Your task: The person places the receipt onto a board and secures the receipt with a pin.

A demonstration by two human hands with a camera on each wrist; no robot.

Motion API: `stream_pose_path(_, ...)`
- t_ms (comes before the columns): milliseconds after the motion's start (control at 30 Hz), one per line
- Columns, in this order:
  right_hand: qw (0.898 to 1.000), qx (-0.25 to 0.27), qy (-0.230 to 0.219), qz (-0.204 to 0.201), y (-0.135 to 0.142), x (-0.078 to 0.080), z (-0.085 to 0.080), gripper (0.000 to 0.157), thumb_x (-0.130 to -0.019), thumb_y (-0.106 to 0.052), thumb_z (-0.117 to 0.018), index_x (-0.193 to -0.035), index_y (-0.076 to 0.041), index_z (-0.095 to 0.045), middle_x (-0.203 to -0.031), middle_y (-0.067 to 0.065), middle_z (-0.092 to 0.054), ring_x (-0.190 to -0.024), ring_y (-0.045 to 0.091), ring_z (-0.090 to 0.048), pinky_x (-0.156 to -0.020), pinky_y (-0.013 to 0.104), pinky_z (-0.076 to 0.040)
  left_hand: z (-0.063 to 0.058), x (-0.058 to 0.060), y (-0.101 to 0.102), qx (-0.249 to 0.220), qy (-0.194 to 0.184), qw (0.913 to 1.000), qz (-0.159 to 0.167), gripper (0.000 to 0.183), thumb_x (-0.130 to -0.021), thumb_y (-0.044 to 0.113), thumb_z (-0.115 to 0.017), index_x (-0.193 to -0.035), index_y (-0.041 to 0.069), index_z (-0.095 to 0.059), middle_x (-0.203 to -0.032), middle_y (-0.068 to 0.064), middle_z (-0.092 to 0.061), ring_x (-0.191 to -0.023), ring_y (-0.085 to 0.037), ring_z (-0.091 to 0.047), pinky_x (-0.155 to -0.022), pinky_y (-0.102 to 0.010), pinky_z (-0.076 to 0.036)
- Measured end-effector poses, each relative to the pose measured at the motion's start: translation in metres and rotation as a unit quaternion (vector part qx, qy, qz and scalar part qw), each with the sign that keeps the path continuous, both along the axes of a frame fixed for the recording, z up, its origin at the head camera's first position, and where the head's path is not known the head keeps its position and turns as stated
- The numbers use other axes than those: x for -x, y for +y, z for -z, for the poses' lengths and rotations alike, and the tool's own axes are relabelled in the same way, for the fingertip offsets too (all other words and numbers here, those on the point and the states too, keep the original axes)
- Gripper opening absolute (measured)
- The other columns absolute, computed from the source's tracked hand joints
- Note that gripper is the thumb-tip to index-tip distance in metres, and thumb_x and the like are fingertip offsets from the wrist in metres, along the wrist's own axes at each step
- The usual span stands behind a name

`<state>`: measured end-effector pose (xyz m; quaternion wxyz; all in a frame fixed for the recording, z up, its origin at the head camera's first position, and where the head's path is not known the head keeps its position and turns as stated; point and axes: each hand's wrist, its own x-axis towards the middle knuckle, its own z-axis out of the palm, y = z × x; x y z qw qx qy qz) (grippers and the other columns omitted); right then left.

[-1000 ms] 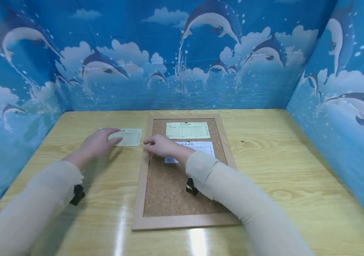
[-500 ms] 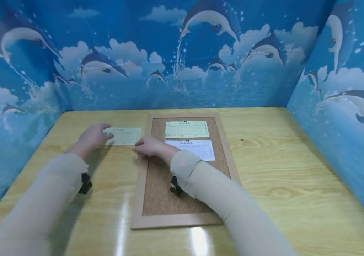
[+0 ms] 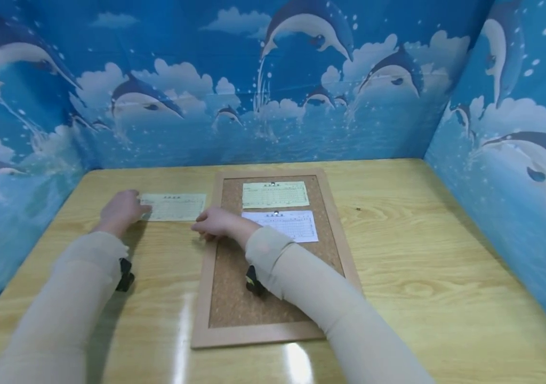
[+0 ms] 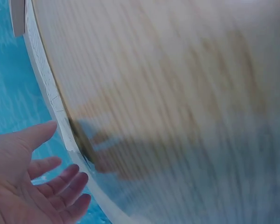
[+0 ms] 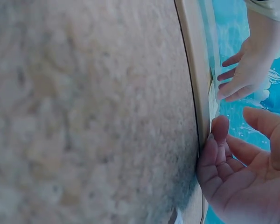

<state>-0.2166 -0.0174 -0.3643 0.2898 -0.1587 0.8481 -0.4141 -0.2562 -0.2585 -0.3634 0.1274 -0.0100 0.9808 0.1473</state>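
A pale green printed paper slip (image 3: 173, 208) lies on the table, left of the framed corkboard (image 3: 234, 298). At its left end is my left hand (image 3: 119, 212), thumb tip by the slip's edge; in the left wrist view the thumb and fingers of this hand (image 4: 42, 182) are spread apart. My right hand (image 3: 217, 221) is over the board's left frame, close to the slip's right end. The right wrist view shows that hand (image 5: 247, 182) with fingers loosely bent against the frame and the thumb standing off, nothing between them.
Pinned near the board's top are another green slip (image 3: 275, 194) and a white slip (image 3: 297, 226), each under a small shiny clip or pin. A tiny dark item (image 3: 358, 209) lies on the wooden table (image 3: 422, 256) to the right. Dolphin-print curtains (image 3: 273, 133) enclose the table.
My left hand has drawn back leftward to the slip's left end, uncovering more of it. My right hand has moved left, off the white slip, to the board's left edge.
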Motion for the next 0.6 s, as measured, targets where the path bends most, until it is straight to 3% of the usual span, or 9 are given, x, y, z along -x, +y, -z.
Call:
stream_pose_path(100, 1.0, -0.004, 0.006, -0.003, -0.003, -0.001, 0.001, 0.041, -0.097, -0.02, -0.052, -0.131, 0.002, -0.051, -0.109, 0.013, -0.065, -0.083, 0.017, -0.065, -0.064, 0.021, -0.049, 0.001, -0.003, -0.004, 0.004, -0.011, 0.9998, -0.015, 0.071, -0.092, 0.03, -0.052, -0.135, -0.019, -0.026, -0.131, -0.04, -0.031, -0.117, -0.055, -0.033, -0.095, -0.061, -0.031)
stream_pose_path(167, 1.0, -0.005, 0.004, -0.001, -0.005, -0.002, 0.002, 0.039, -0.096, -0.02, -0.052, -0.128, 0.002, -0.053, -0.107, 0.013, -0.066, -0.08, 0.016, -0.065, -0.063, 0.02, -0.049, 0.002, -0.006, -0.006, 0.006, -0.02, 0.9996, -0.019, 0.063, -0.092, 0.032, -0.053, -0.128, -0.019, -0.038, -0.121, -0.04, -0.041, -0.109, -0.053, -0.041, -0.091, -0.059, -0.036)
stream_pose_path(267, 1.0, -0.001, -0.009, 0.006, -0.008, -0.004, 0.003, 0.038, -0.097, -0.02, -0.052, -0.127, 0.001, -0.054, -0.106, 0.012, -0.066, -0.078, 0.016, -0.065, -0.063, 0.021, -0.049, 0.003, -0.012, -0.008, 0.007, -0.034, 0.999, -0.027, 0.044, -0.092, 0.032, -0.054, -0.089, -0.011, -0.058, -0.084, -0.027, -0.056, -0.079, -0.04, -0.053, -0.074, -0.05, -0.045)
stream_pose_path(333, 1.0, 0.009, -0.022, 0.011, -0.009, -0.006, 0.004, 0.038, -0.097, -0.021, -0.052, -0.127, 0.002, -0.053, -0.105, 0.012, -0.066, -0.079, 0.017, -0.065, -0.064, 0.021, -0.05, 0.004, -0.015, -0.01, 0.004, -0.041, 0.9985, -0.035, 0.043, -0.091, 0.033, -0.056, -0.064, 0.0, -0.051, -0.061, -0.011, -0.048, -0.061, -0.028, -0.047, -0.063, -0.042, -0.042)
stream_pose_path(367, 0.999, 0.015, -0.029, 0.014, -0.01, -0.006, 0.004, 0.038, -0.096, -0.021, -0.052, -0.128, 0.002, -0.053, -0.105, 0.012, -0.066, -0.079, 0.017, -0.065, -0.064, 0.022, -0.05, 0.005, -0.016, -0.01, 0.002, -0.044, 0.9982, -0.04, 0.043, -0.091, 0.033, -0.057, -0.059, 0.007, -0.046, -0.056, -0.005, -0.042, -0.057, -0.023, -0.043, -0.06, -0.039, -0.04)
stream_pose_path(433, 0.999, 0.025, -0.042, 0.016, -0.01, -0.006, 0.004, 0.039, -0.096, -0.02, -0.052, -0.128, 0.003, -0.052, -0.104, 0.013, -0.066, -0.081, 0.018, -0.066, -0.065, 0.023, -0.051, 0.006, -0.016, -0.011, -0.006, -0.045, 0.9978, -0.048, 0.043, -0.09, 0.033, -0.058, -0.058, 0.007, -0.047, -0.054, -0.003, -0.04, -0.055, -0.021, -0.041, -0.059, -0.038, -0.039)
stream_pose_path(467, 0.998, 0.032, -0.05, 0.018, -0.009, -0.005, 0.004, 0.039, -0.097, -0.019, -0.052, -0.128, 0.003, -0.052, -0.104, 0.014, -0.066, -0.082, 0.019, -0.066, -0.066, 0.024, -0.051, 0.006, -0.016, -0.012, -0.013, -0.044, 0.9977, -0.05, 0.042, -0.09, 0.032, -0.058, -0.062, 0.001, -0.051, -0.057, -0.008, -0.045, -0.058, -0.024, -0.044, -0.06, -0.039, -0.041)
stream_pose_path(600, 0.996, 0.049, -0.073, 0.034, -0.006, -0.002, 0.002, 0.038, -0.097, -0.018, -0.05, -0.129, 0.003, -0.051, -0.104, 0.015, -0.065, -0.087, 0.022, -0.066, -0.07, 0.026, -0.052, 0.008, -0.016, -0.015, -0.047, -0.044, 0.9965, -0.055, 0.05, -0.09, 0.027, -0.059, -0.101, -0.021, -0.053, -0.097, -0.034, -0.055, -0.086, -0.043, -0.054, -0.075, -0.05, -0.045)
